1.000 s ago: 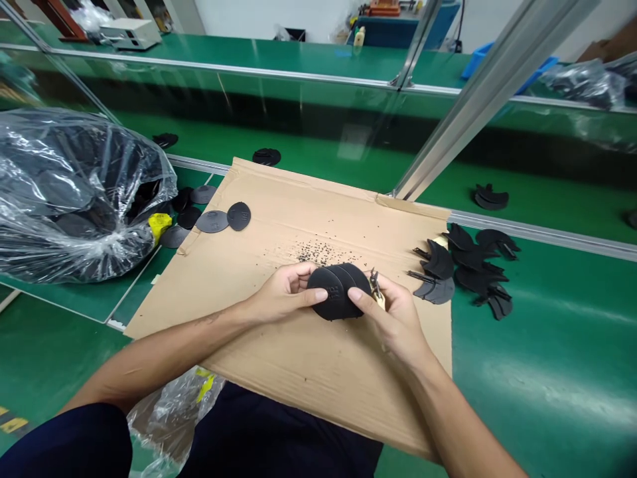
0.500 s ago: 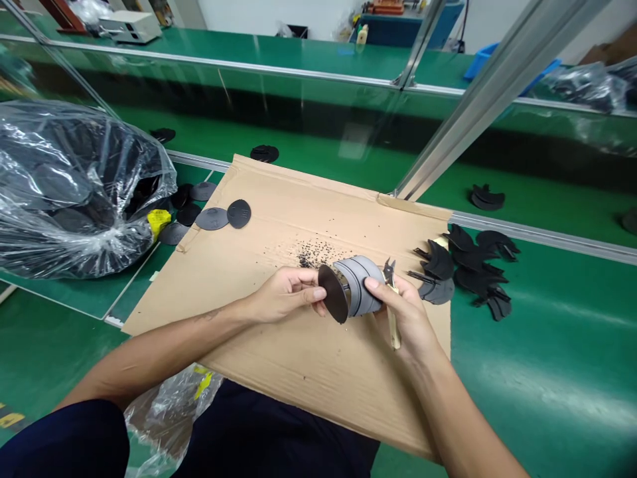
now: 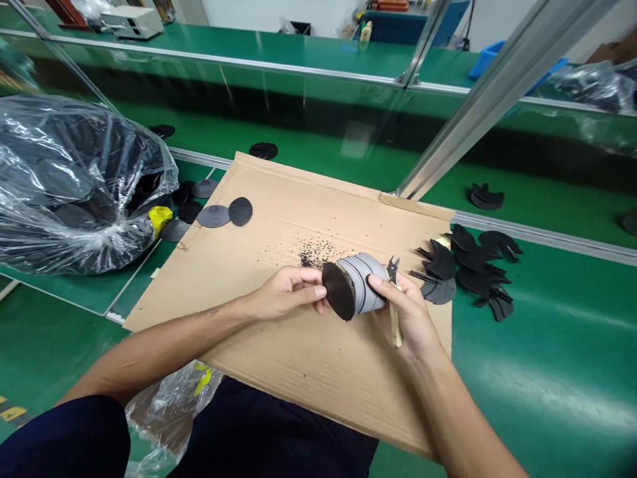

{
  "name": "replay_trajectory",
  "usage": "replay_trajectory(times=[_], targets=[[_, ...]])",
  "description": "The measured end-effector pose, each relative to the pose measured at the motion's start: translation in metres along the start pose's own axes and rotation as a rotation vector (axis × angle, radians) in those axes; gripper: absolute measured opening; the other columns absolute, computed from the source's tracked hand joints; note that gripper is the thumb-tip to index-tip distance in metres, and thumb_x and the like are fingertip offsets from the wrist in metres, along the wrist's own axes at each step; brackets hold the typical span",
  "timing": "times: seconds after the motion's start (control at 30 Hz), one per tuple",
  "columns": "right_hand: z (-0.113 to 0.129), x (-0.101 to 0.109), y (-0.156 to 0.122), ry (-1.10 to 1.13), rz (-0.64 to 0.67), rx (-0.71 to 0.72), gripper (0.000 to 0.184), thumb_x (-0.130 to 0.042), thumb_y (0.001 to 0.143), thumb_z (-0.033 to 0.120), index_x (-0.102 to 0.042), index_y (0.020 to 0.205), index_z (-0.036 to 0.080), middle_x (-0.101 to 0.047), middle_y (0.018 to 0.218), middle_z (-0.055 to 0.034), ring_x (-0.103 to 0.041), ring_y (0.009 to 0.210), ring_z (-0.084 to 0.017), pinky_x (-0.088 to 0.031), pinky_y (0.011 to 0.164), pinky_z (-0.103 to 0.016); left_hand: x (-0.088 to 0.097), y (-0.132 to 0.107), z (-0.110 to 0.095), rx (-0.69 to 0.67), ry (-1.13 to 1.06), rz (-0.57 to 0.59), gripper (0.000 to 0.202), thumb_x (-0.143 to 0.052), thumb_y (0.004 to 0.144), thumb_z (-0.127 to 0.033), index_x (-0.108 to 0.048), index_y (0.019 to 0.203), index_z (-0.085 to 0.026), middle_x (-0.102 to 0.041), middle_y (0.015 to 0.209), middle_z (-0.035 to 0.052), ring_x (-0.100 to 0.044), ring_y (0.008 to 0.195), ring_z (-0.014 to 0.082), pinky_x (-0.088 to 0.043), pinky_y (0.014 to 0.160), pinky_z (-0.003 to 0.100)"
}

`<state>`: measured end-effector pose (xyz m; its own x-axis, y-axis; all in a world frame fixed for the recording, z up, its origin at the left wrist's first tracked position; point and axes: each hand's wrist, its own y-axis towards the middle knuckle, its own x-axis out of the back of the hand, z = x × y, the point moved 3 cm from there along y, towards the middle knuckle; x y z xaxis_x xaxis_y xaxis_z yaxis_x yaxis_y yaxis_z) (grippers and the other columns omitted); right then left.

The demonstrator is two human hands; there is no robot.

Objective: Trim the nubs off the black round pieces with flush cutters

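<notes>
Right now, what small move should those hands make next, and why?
Perhaps the left hand could tilt the dark disc slightly away from the grey pieces: I cannot tell whether they are joined. It pinches the disc's edge, while the right hand grips the pieces and also holds cutters.

Along the back, a long green shelf point(image 3: 239, 48) edged in metal; toward its left end, a pale boxy device point(image 3: 133, 22) just beside some clear plastic point(image 3: 92, 10) and a reddish-brown stand point(image 3: 70, 13). Farther right, a small yellowish bottle point(image 3: 366, 32), upright near a dark blue unit point(image 3: 398, 28). Slanting across the right, a metal post point(image 3: 478, 106), partly hiding a bright blue bin point(image 3: 486, 60). Beyond the bin, crumpled clear wrapping point(image 3: 594, 86). At lower left, a yellow-and-black floor marking point(image 3: 12, 413).
</notes>
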<state>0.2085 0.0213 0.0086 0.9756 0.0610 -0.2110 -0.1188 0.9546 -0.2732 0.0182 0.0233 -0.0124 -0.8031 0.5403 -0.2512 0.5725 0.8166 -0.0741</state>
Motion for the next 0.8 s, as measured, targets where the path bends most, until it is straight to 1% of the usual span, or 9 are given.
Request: replay_trajectory(times=[0.1,0.17,0.23,0.3,0.4,0.47,0.57,0.7,0.8], targets=[[-0.001,-0.002,-0.002,-0.014,0.016,0.015,0.028,-0.080,0.075,0.045,-0.067,0.078,0.021,-0.071,0.078,-0.0026,-0.066,0.078,-0.022,-0.054,0.077,-0.035,0.001,-0.001,0.005,0.008,0.000,-0.038,0.039,-0.078,0.082,-0.048,-0.070,0.092,-0.011,-0.071,0.085,0.0065,-0.067,0.077,0.0153,-0.054,0.071,0.027],[-0.001,-0.003,-0.003,-0.008,0.023,0.020,0.029,-0.081,0.074,0.046,-0.070,0.083,0.021,-0.073,0.084,-0.0039,-0.068,0.088,-0.025,-0.054,0.084,-0.037,0.002,-0.001,0.008,0.021,0.004,-0.055,0.042,-0.081,0.079,-0.050,-0.069,0.089,-0.011,-0.069,0.083,0.0054,-0.066,0.079,0.0153,-0.054,0.071,0.026],[-0.002,-0.003,-0.004,-0.004,0.023,0.022,0.030,-0.083,0.073,0.046,-0.072,0.086,0.021,-0.075,0.087,-0.0045,-0.069,0.094,-0.026,-0.055,0.086,-0.037,0.003,-0.001,0.009,0.033,0.002,-0.055,0.044,-0.082,0.077,-0.051,-0.067,0.086,-0.011,-0.068,0.081,0.0047,-0.065,0.078,0.0148,-0.053,0.071,0.026],[-0.002,-0.002,-0.004,-0.003,0.011,0.019,0.029,-0.084,0.073,0.046,-0.072,0.085,0.022,-0.074,0.085,-0.0041,-0.069,0.092,-0.026,-0.055,0.083,-0.037,0.002,-0.001,0.008,0.037,-0.011,-0.041,0.043,-0.081,0.078,-0.051,-0.067,0.086,-0.011,-0.068,0.081,0.0051,-0.066,0.076,0.0145,-0.054,0.071,0.027],[-0.001,0.000,-0.002,0.005,-0.013,0.010,0.027,-0.083,0.073,0.045,-0.070,0.079,0.022,-0.072,0.080,-0.0033,-0.068,0.080,-0.024,-0.055,0.075,-0.037,-0.001,0.000,0.004,0.031,-0.031,-0.004,0.040,-0.077,0.083,-0.049,-0.069,0.087,-0.010,-0.071,0.080,0.0065,-0.068,0.074,0.0150,-0.056,0.073,0.028],[-0.001,0.001,-0.001,0.015,-0.027,0.010,0.026,-0.083,0.073,0.043,-0.069,0.078,0.022,-0.071,0.079,-0.0030,-0.066,0.075,-0.023,-0.054,0.072,-0.036,-0.002,0.000,0.001,0.019,-0.034,0.010,0.038,-0.075,0.086,-0.048,-0.069,0.088,-0.010,-0.072,0.080,0.0071,-0.070,0.075,0.0156,-0.057,0.074,0.030],[0.001,0.001,0.000,0.027,-0.027,0.023,0.026,-0.083,0.073,0.042,-0.068,0.078,0.022,-0.069,0.076,-0.0024,-0.065,0.073,-0.022,-0.053,0.070,-0.035,-0.002,0.001,-0.001,0.004,-0.032,0.014,0.037,-0.074,0.087,-0.047,-0.069,0.087,-0.011,-0.072,0.079,0.0070,-0.070,0.073,0.0153,-0.058,0.074,0.030],[0.002,0.000,0.000,-0.024,-0.015,0.069,0.028,-0.082,0.074,0.046,-0.068,0.078,0.023,-0.065,0.068,-0.0009,-0.064,0.069,-0.021,-0.056,0.070,-0.037,-0.001,0.001,0.001,-0.009,-0.040,-0.001,0.038,-0.074,0.085,-0.049,-0.069,0.088,-0.011,-0.072,0.080,0.0069,-0.069,0.071,0.0142,-0.058,0.071,0.029],[0.002,0.000,-0.001,-0.077,-0.013,0.110,0.032,-0.082,0.074,0.051,-0.070,0.084,0.023,-0.066,0.071,-0.0019,-0.067,0.076,-0.024,-0.057,0.071,-0.037,0.001,0.001,0.005,0.003,-0.060,-0.024,0.042,-0.078,0.081,-0.051,-0.069,0.088,-0.011,-0.070,0.079,0.0057,-0.068,0.071,0.0138,-0.057,0.070,0.028]])
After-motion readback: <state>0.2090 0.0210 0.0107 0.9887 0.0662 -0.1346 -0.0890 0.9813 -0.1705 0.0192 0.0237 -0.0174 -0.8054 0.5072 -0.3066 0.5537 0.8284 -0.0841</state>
